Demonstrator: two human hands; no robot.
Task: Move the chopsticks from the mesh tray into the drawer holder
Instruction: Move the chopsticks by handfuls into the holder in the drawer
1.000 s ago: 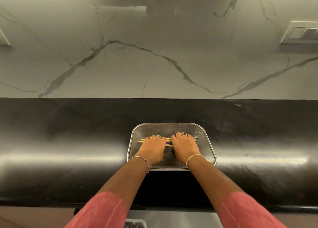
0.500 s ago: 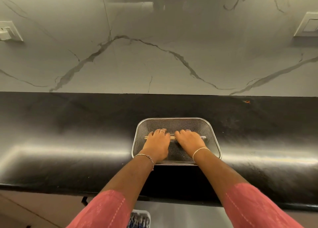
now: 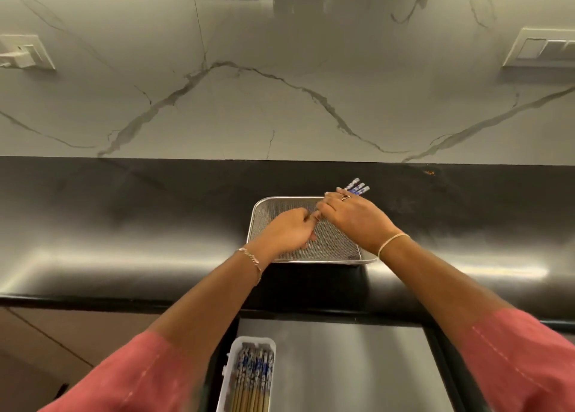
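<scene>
head view, chopsticks (image 3: 357, 188) point far-right, right hand (image 3: 351, 218) grip

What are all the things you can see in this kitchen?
Wall: one, grey marble, behind.
Switch plates: two, white, on the wall.
Counter: one, black, below the wall.
Tray: one, silver mesh, on the counter.
Drawer: one, steel-grey, open under the counter.
Holder: one, white, in the drawer.
Stored chopsticks: a bunch, blue-and-white tops, in the holder.
Held chopsticks: three ends showing, blue-and-white, past the tray's far rim.
Right hand: grips held chopsticks above the tray.
Left hand: curled, over the tray.
</scene>
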